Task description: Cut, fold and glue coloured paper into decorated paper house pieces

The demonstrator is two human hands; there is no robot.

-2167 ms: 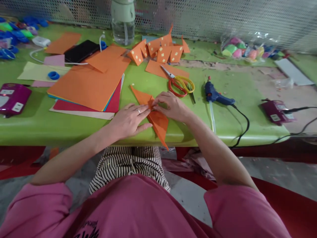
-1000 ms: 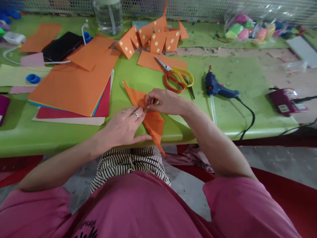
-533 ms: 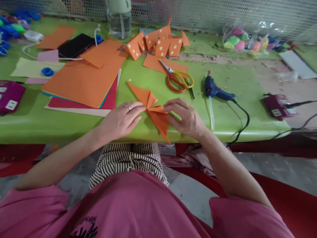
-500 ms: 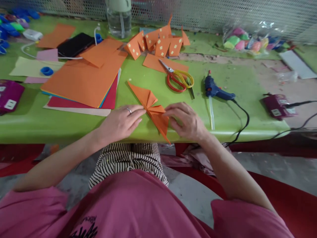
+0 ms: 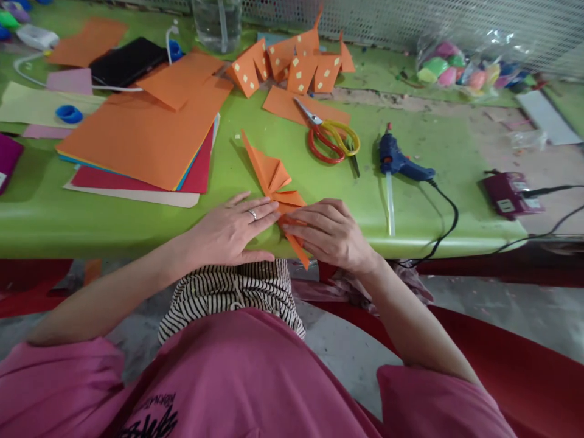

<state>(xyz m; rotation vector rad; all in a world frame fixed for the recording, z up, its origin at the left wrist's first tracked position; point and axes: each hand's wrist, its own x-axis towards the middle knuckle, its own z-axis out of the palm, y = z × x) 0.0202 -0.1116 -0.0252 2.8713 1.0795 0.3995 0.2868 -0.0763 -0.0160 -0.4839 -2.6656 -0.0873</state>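
Observation:
A folded orange paper (image 5: 272, 176) lies on the green table (image 5: 137, 222) near its front edge, one pointed end sticking past the edge. My left hand (image 5: 230, 230), a ring on one finger, lies flat with fingers stretched out, pressing on the paper's left side. My right hand (image 5: 329, 233) rests on the paper's lower right part, fingers pressed down over a fold. Both hands meet at the middle of the paper and hide its centre.
A stack of coloured sheets (image 5: 137, 143) with orange on top lies left. Scissors (image 5: 331, 137) and a blue glue gun (image 5: 399, 164) with its cord lie right. Folded orange pieces with white squares (image 5: 296, 67), a black phone (image 5: 125, 61) and a bottle (image 5: 216, 24) stand behind.
My right hand has moved from the paper's upper fold down to its lower right part and now presses there. My left hand has stayed flat on the left side.

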